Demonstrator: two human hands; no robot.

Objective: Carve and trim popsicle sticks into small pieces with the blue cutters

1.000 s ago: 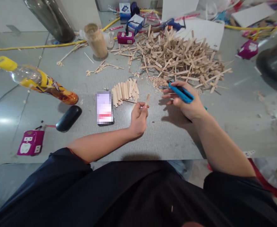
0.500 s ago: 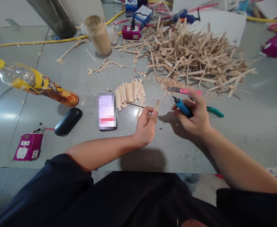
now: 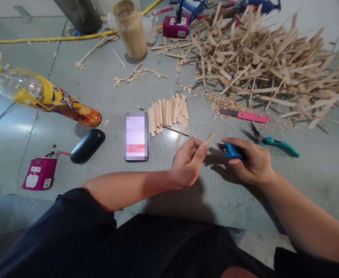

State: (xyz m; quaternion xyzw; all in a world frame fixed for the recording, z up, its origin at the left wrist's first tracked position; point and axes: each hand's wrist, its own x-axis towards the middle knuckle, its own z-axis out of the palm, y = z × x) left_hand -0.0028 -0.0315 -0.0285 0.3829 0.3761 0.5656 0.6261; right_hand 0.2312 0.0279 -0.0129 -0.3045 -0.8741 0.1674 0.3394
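My left hand (image 3: 189, 161) pinches a wooden stick (image 3: 209, 138), whose rounded tip points up and right. To its right, my right hand (image 3: 253, 159) is wrapped round a blue-handled cutting tool (image 3: 233, 151), its dark metal jaws facing the stick with a gap between. A neat row of wooden sticks (image 3: 166, 112) lies beyond my left hand, beside a phone (image 3: 136, 136). Past my right hand are green-handled pliers (image 3: 282, 145) and a pink-handled knife (image 3: 253, 117) next to wood shavings (image 3: 226, 103).
A large heap of sticks (image 3: 262, 58) covers the back right. A jar (image 3: 131, 33) stands at the back. On the left are a lying bottle (image 3: 53, 96), a black case (image 3: 87, 146) and a purple socket adapter (image 3: 39, 173). A yellow cable (image 3: 56, 39) crosses behind.
The view has shifted and come closer. My right hand has turned the blue tool from slanting upward to nearly level, away from the pliers and knife. The stick in my left hand now leans further right.
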